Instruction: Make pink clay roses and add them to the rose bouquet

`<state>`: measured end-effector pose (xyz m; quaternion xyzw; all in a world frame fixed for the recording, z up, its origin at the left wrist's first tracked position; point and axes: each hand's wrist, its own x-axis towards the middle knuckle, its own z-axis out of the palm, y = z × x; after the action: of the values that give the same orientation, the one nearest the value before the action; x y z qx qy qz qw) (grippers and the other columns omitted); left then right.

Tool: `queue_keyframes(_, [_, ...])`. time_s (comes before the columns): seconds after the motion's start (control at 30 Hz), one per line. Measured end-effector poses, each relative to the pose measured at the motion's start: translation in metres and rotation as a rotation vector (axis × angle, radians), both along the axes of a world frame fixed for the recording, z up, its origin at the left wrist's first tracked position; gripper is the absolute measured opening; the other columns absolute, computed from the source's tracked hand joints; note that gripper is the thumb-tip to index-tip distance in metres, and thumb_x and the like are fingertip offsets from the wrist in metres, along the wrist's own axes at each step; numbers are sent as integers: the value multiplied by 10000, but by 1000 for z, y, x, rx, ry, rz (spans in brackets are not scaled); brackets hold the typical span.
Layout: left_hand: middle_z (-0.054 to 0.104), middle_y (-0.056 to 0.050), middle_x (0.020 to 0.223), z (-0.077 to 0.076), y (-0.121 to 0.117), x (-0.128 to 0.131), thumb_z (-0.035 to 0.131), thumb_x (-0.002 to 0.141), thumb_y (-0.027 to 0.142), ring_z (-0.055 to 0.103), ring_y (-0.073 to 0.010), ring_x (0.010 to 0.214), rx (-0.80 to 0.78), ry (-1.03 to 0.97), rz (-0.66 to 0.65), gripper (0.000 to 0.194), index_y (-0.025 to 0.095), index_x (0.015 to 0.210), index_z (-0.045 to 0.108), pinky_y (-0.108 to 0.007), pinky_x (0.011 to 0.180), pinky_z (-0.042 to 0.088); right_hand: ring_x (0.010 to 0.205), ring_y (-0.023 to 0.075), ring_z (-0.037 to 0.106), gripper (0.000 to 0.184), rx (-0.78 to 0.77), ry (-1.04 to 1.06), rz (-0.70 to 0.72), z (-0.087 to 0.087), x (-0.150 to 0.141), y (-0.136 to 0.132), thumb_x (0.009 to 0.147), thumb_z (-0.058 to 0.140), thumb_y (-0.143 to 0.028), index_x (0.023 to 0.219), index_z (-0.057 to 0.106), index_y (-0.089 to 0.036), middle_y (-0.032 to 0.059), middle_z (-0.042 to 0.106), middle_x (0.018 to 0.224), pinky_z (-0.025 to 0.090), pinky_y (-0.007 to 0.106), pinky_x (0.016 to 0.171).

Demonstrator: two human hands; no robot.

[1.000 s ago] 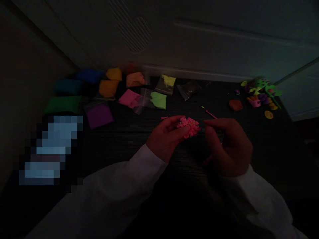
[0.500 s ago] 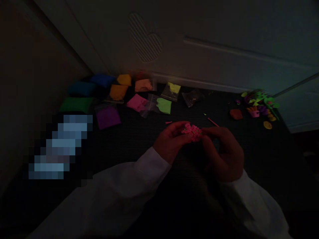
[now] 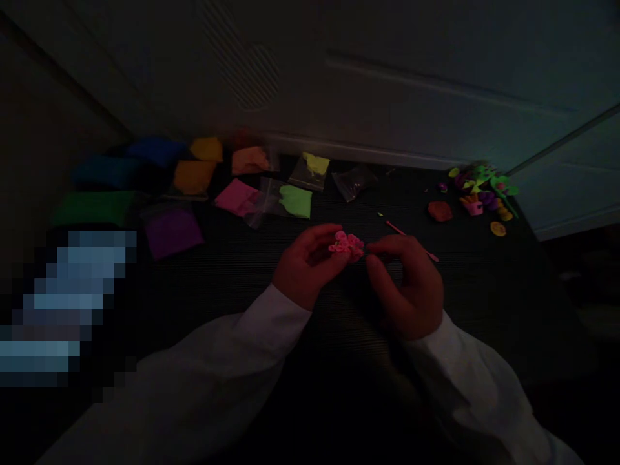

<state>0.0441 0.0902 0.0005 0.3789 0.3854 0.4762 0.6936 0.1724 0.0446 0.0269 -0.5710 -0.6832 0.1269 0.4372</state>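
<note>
Pinched between the fingers and thumb of my left hand (image 3: pixel 310 266) is a small cluster of pink clay flowers (image 3: pixel 347 245). My right hand (image 3: pixel 407 281) is just right of the cluster, thumb and forefinger brought together at its edge. Whatever is between those fingertips is too dark and small to make out. Behind the right hand lies a thin pink modelling tool (image 3: pixel 397 228), its middle hidden by the fingers. A tiny pale green bit (image 3: pixel 380 214) rests beyond the tool's far end.
Bags of coloured clay line the back left, among them purple (image 3: pixel 173 234), green (image 3: pixel 94 208), pink (image 3: pixel 236 197) and light green (image 3: pixel 296 201). A reddish lump (image 3: pixel 440 210) and a group of colourful clay pieces (image 3: pixel 482 194) stand at right. A pixelated bright patch (image 3: pixel 72 303) covers the left side.
The view has shifted, so most things appear further left. My right hand has drawn slightly away from the flowers, and more of the pink tool now shows. My left hand still holds the cluster.
</note>
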Motion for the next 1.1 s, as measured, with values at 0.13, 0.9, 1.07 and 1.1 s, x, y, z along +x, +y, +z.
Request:
queue_keyframes(0.13, [637,-25,841,2,0,-1,671,555,142,592,-140,759,-46,27,16,371,169,908,560,-285,752,443,775,125,499,139,-5,-14,-17,3,-1,-2,744,488,-149,875,531,-168,20,542,818,412,291,709])
queue_keyframes(0.9, [619,-2,714,-12,16,4,705,507,177,568,-111,609,-151,-65,13,388,179,869,565,-264,606,440,536,141,532,172,-105,-321,-460,-28,63,27,767,442,-271,817,541,-140,52,562,632,374,244,477])
queue_keyframes(1.07, [614,-3,684,24,37,-4,700,533,199,568,-124,589,-7,-88,56,286,204,784,564,-276,586,447,631,137,589,299,61,28,-278,25,41,34,778,452,-312,1020,494,-141,41,613,716,464,274,586])
queue_keyframes(1.1, [611,4,682,36,42,-6,699,536,196,568,-119,592,21,-100,65,289,204,789,558,-270,595,447,645,137,589,287,69,145,-199,41,36,35,778,458,-320,992,513,-136,37,609,691,466,281,611])
